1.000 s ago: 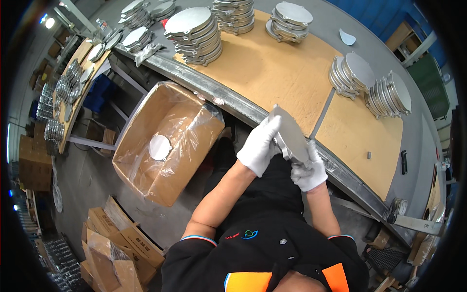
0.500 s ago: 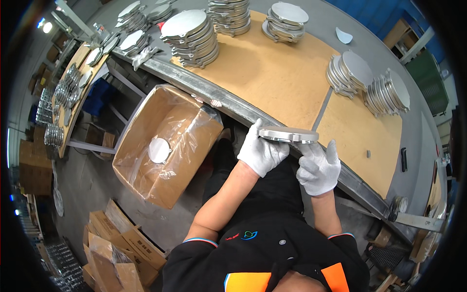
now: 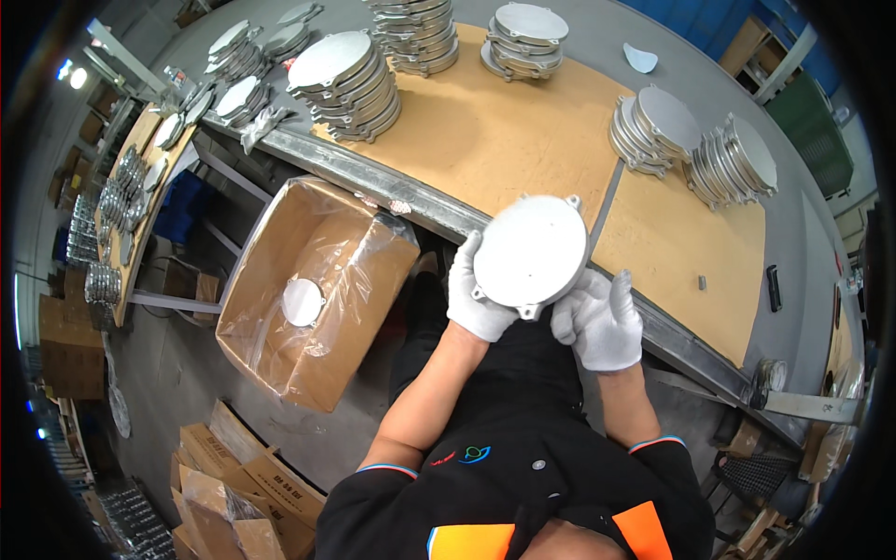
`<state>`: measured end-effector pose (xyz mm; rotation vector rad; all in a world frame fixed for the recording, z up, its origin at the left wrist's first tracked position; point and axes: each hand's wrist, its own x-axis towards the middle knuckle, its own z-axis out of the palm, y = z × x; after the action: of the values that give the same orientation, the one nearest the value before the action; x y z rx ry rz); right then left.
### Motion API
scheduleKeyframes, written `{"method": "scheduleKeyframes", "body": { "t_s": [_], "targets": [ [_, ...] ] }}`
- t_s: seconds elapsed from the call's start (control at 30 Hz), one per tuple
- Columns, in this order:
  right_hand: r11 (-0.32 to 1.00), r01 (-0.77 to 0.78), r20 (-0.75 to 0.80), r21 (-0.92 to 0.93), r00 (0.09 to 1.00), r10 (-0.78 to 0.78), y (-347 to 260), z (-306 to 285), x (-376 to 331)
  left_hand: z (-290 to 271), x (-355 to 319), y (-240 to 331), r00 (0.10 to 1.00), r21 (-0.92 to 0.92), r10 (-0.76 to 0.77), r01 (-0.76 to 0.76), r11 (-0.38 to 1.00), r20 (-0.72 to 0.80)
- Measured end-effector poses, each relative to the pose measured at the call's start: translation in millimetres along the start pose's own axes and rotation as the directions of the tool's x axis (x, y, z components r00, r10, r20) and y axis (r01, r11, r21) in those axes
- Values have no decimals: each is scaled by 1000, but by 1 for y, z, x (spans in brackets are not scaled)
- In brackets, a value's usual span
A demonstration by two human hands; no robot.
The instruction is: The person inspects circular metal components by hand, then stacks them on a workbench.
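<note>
A round silver metal cover (image 3: 530,252) with small lugs on its rim is tilted so its flat face shows, just off the table's near edge. My left hand (image 3: 478,297), in a white glove, grips its left edge, the thumb along the rim and the other fingers behind. At the lower right rim is my right hand (image 3: 602,322), also gloved, with the thumb stretched away from the cover and the fingers loosely bent. Some of its fingertips go behind the rim, so whether they touch the cover is hidden.
Stacks of similar covers (image 3: 345,89) stand along the table, with leaning ones (image 3: 733,159) at right. Brown sheets (image 3: 523,121) lie on the tabletop. A plastic-lined cardboard box (image 3: 373,327) below left holds one cover (image 3: 303,301). A black-handled tool (image 3: 774,287) lies far right.
The cover has turned from edge-on to showing its broad face. My left hand has shifted slightly left and down, and my right hand remains by the rim, fingers less under it.
</note>
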<state>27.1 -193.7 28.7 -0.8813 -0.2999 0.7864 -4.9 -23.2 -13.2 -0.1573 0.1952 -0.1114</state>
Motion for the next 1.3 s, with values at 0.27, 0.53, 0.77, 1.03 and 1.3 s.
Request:
{"method": "scheduleKeyframes", "body": {
  "t_s": [0.27,0.53,0.77,1.03,1.3],
  "targets": [
    [997,8,-216,-83,976,-25,4,-11,5,21,-10,3,995,181,98,-103,978,38],
    [997,26,-290,-71,956,-46,-1,-3,7,-6,-4,13,982,229,41,-84,970,184],
    [991,23,-269,-133,961,-58,-6,-11,7,18,-3,-1,987,359,159,-140,923,-23],
    [878,-104,-374,-467,923,-90,-17,-10,11,13,-2,6,973,577,232,-191,794,4],
    [24,442,349,-897,739,-576,-9,-23,22,23,-7,9,971,544,197,-241,804,138]
  ]
}}
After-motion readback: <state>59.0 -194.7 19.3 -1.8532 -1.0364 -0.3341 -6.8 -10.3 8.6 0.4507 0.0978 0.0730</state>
